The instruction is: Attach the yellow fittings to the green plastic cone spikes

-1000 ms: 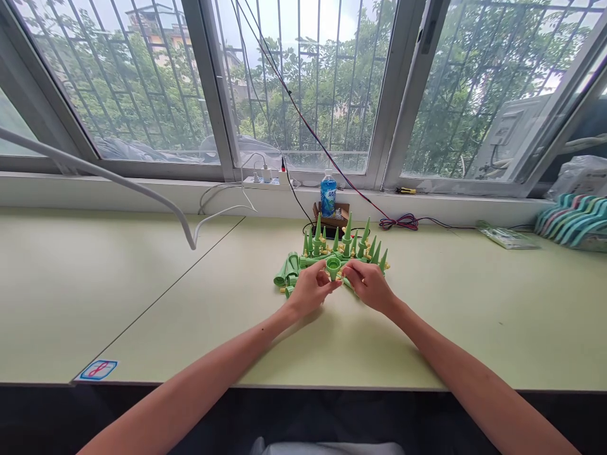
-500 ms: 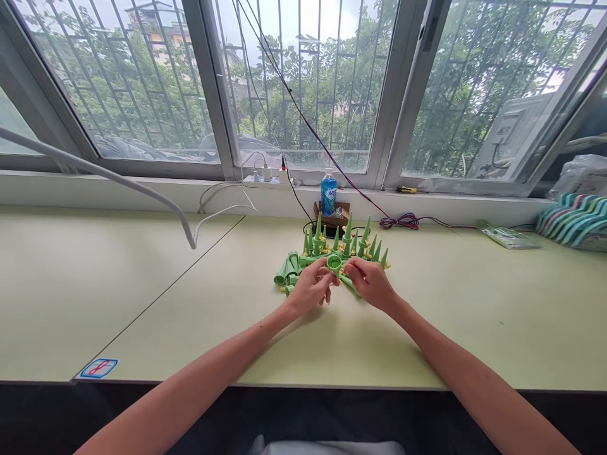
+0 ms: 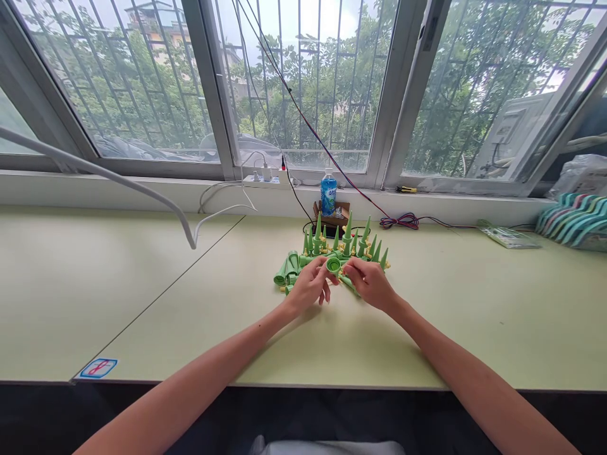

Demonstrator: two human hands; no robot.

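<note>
My left hand point(image 3: 309, 285) and my right hand point(image 3: 370, 284) meet over a pale green table point(image 3: 190, 303), both pinching one green plastic cone piece point(image 3: 334, 265) with its round open end facing me. Just behind it, several green cone spikes point(image 3: 348, 240) stand upright with small yellow parts among them. To the left of my left hand, more green pieces point(image 3: 286, 273) lie on their sides.
A blue-labelled water bottle point(image 3: 328, 194) and a brown box point(image 3: 334, 218) stand at the window sill. Red and black wires point(image 3: 401, 221) trail right. A white cable point(image 3: 142, 189) hangs at left. Stacked teal trays point(image 3: 573, 218) sit at far right.
The green cone piece has tilted and shifted slightly up between my fingers; my left fingers have spread a little below it. Both arms stay in place.
</note>
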